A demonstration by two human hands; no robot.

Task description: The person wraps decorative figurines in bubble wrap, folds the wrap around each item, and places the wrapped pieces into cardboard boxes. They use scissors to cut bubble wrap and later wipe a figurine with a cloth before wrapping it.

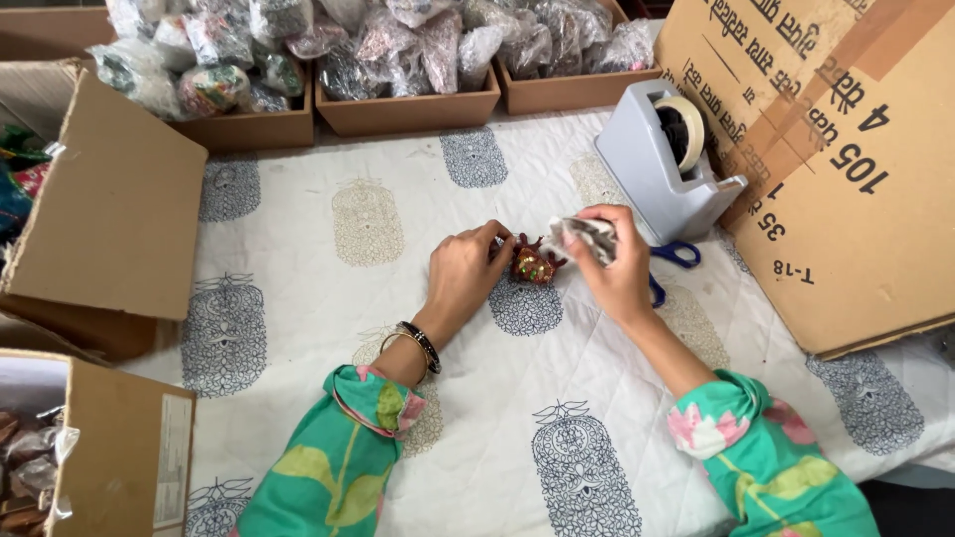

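Observation:
A small dark red ornament [533, 265] with coloured beads lies on the patterned white cloth [328, 328] at the middle. My left hand [466, 272] rests on the cloth with its fingertips touching the ornament's left side. Just right of the ornament, my right hand [615, 267] pinches a crumpled piece of clear wrapping [587, 237]. Both arms wear green floral sleeves, and bangles circle my left wrist.
A grey tape dispenser [662, 164] stands at the back right, with blue-handled scissors [678, 257] in front of it. A large cardboard box [836, 149] fills the right side. Open cardboard boxes [109, 219] sit at the left. Trays of bagged items [408, 60] line the far edge.

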